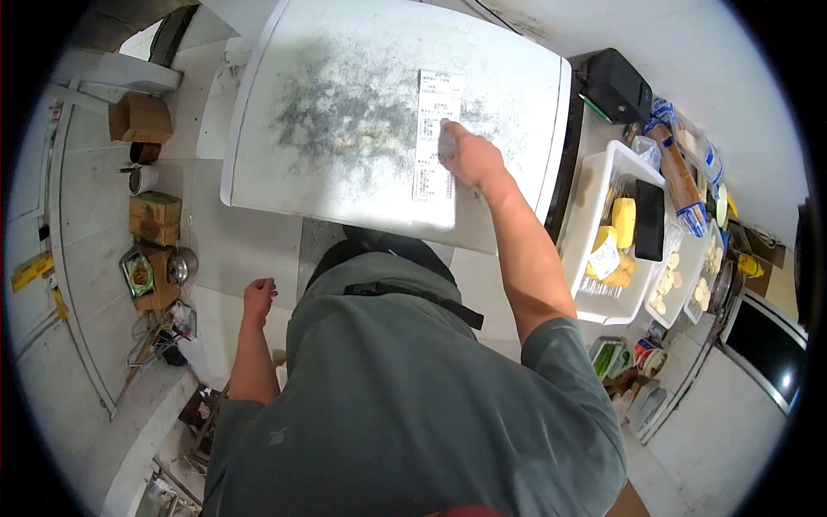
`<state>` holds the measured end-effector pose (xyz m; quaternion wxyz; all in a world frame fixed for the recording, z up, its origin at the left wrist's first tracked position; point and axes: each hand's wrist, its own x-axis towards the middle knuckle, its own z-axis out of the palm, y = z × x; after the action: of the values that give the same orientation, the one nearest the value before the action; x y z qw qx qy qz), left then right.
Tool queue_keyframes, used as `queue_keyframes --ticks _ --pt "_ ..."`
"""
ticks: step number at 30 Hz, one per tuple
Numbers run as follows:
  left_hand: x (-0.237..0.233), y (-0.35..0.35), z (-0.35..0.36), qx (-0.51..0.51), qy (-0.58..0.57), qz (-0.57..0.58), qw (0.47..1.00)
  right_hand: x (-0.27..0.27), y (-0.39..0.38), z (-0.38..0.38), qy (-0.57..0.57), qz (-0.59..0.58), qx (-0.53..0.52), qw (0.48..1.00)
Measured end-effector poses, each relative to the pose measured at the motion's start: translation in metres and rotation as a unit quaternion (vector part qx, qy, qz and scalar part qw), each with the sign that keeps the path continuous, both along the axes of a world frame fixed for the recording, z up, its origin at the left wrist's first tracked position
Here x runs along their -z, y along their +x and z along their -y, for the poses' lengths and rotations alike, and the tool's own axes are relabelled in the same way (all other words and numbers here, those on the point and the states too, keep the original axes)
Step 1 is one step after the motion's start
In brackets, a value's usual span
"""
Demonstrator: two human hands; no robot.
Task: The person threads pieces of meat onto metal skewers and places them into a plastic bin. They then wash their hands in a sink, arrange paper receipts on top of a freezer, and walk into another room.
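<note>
A long printed paper receipt (435, 177) lies on a white, grey-stained appliance top (345, 181) in front of me. My right hand (474, 157) reaches over it, the index fingertip touching the upper part of the paper and the other fingers bent. Its palm side is hidden from view. Lower and to the left, my left hand (258, 302) hangs beside my body with its fingers loosely bent and apart. Nothing shows in that hand, and it touches nothing.
On the right stands a white plastic bin (594, 202) with yellow packages (624, 221) and a black phone-like slab (649, 221). Behind it are a black device (616, 86) and a tub of pale round pieces (668, 284). Cardboard boxes (155, 217) and a metal pot (181, 265) line the left.
</note>
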<state>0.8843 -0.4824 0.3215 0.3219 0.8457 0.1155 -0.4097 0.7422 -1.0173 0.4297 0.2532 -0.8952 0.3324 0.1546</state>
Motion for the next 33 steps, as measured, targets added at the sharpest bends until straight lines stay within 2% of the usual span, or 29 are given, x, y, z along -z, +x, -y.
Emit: queue_keyframes --ticks 3,7,16,33 --pt "0.014 0.000 -0.009 0.012 -0.006 -0.008 1.000 -0.002 -0.002 0.000 0.003 0.009 -0.001 1.000" --pt "0.007 -0.002 0.002 -0.011 -0.024 0.000 1.000 0.001 -0.002 0.001 0.011 0.006 0.004 1.000" --pt "0.013 0.013 0.006 0.057 0.014 -0.002 0.998 -0.001 -0.001 0.003 0.024 -0.023 0.018 0.999" --pt "0.022 0.012 0.007 0.050 -0.005 0.000 0.999 0.006 -0.004 0.004 0.042 -0.009 0.028 0.999"
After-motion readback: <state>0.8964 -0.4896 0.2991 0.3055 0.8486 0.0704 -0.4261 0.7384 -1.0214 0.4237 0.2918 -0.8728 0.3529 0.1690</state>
